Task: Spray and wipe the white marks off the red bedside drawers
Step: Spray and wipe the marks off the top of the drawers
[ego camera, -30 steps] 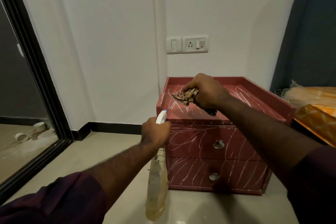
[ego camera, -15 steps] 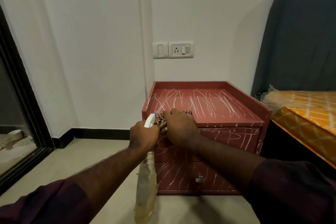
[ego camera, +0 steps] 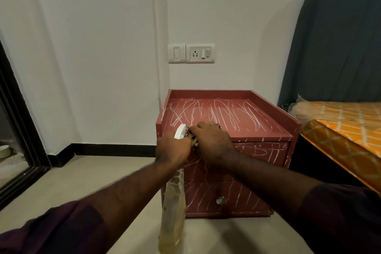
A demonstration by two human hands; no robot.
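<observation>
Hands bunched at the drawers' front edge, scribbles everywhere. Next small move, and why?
Probably slide the right hand and its cloth aside from the spray bottle gripped by the left hand: the nozzle faces the scribbled top of the drawers, but the right hand sits against it and would likely catch the spray.

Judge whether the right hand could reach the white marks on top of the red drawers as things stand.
Probably yes. The right hand, gripping the cloth, sits at the front top edge of the drawers; the white marks start just beyond it, with nothing visible between.
</observation>
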